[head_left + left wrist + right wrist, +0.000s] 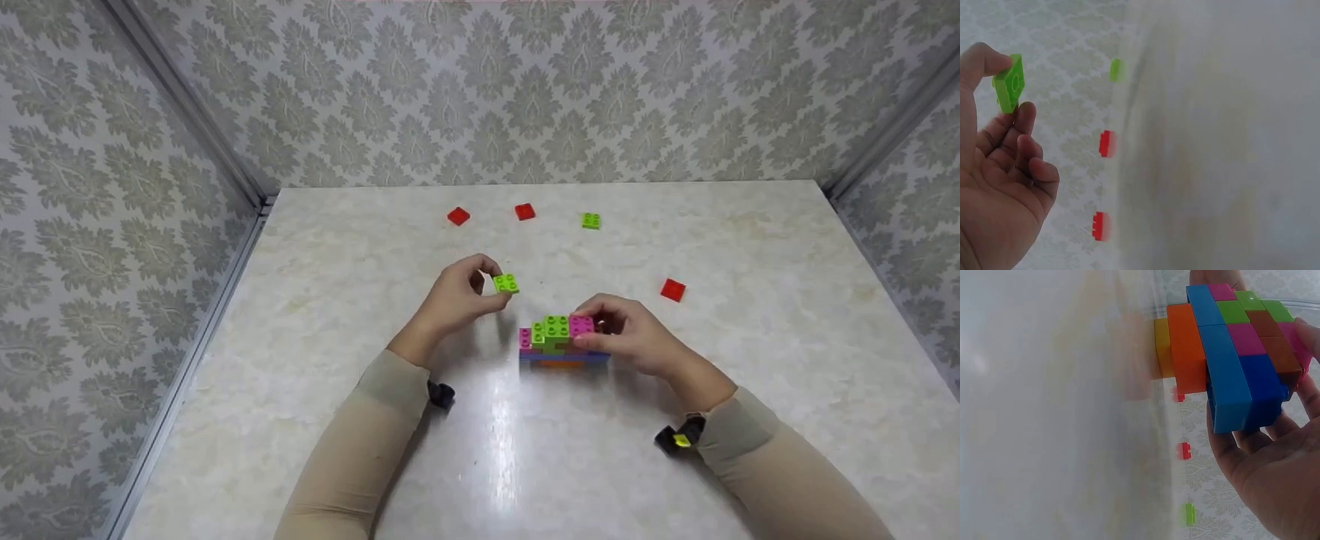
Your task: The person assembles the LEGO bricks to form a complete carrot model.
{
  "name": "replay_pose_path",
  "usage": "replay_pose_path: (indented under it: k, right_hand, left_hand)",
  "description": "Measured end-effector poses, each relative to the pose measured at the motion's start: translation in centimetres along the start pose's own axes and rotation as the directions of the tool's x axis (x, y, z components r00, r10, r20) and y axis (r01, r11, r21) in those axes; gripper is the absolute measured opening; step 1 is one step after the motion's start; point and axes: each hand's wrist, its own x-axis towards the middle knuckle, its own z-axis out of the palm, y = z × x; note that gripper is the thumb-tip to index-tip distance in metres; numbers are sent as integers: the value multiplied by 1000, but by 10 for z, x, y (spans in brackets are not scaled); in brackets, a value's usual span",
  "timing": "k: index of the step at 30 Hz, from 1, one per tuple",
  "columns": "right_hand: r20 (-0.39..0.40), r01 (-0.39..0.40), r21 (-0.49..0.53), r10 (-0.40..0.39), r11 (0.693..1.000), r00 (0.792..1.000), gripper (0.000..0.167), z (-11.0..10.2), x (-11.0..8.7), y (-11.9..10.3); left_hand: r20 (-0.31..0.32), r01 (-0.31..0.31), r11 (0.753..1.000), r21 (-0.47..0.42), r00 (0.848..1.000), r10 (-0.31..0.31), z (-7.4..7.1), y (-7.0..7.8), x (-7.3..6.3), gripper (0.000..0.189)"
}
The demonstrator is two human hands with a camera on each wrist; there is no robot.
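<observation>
My left hand (465,294) pinches a light green building brick (506,283) between thumb and fingertip, studs facing up. In the left wrist view the brick's hollow underside (1016,84) shows, and the other fingers curl loosely below it. To the right, my right hand (630,334) grips the right end of a stepped brick structure (556,327), thumb at a pink brick (582,325) on top. Seen from the right wrist, the structure has a yellow and an orange brick (1186,349) at the bottom, then blue ones (1227,377), with brown, pink and green bricks above.
Two red bricks (458,216) (525,211) and a green brick (591,220) lie along the back of the pale table (337,247). Another red brick (673,290) lies beyond my right hand. Patterned walls (487,90) stand behind and at both sides.
</observation>
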Motion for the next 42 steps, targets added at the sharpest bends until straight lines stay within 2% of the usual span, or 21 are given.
replay_pose_path:
  k: [7, 14, 23, 28, 32, 42]
  right_hand:
    - [0, -8, -15, 8, 1000, 1000, 24, 0, 1, -2]
    - [7, -4, -20, 4, 1000, 1000, 24, 0, 1, -4]
    - [6, 16, -8, -16, 1000, 1000, 23, 0, 2, -1]
    - [9, 30, 0, -30, 1000, 1000, 23, 0, 2, 0]
    - [8, 24, -1, -24, 1000, 1000, 22, 1, 1, -1]
    - [6, 28, -2, -28, 1000, 1000, 21, 1, 0, -1]
  left_hand:
    - [96, -94, 995, -23, 991, 95, 10, 21, -18, 24]
    - [141, -118, 991, -67, 982, 127, 17, 30, -26, 26]
    - [190, -95, 980, -175, 973, 129, 26, 33, -31, 24]
    - [190, -89, 968, -234, 973, 135, 29, 35, -32, 23]
    - [187, -71, 964, -255, 975, 121, 31, 35, -32, 23]
    - [188, -74, 961, -267, 974, 127, 35, 34, -30, 23]
